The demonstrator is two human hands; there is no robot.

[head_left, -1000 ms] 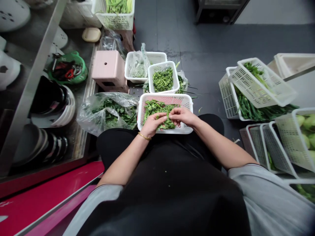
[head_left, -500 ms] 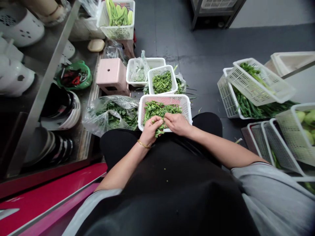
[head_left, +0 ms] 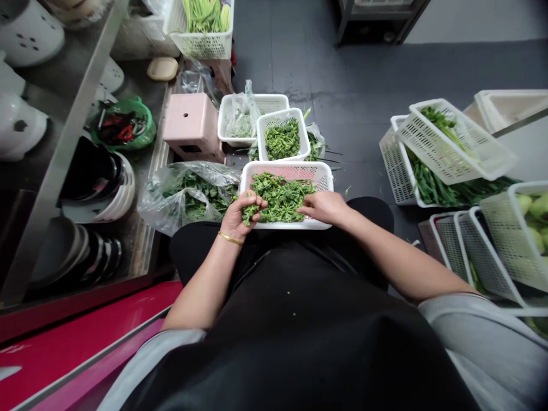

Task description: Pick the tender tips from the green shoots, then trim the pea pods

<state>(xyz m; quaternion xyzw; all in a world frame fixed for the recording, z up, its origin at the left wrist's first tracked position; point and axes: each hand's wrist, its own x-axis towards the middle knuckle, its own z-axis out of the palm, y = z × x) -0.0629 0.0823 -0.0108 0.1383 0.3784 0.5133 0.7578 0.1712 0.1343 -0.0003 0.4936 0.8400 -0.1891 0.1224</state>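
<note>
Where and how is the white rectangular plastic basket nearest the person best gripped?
Probably by both short ends of the basket, one hand from each side: its long sides run left to right. The left hand first needs to release its leafy green stems.

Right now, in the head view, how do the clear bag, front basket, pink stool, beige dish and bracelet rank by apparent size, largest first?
1. Clear bag and front basket: too alike to rank.
2. Pink stool.
3. Beige dish.
4. Bracelet, a thin band.
</note>
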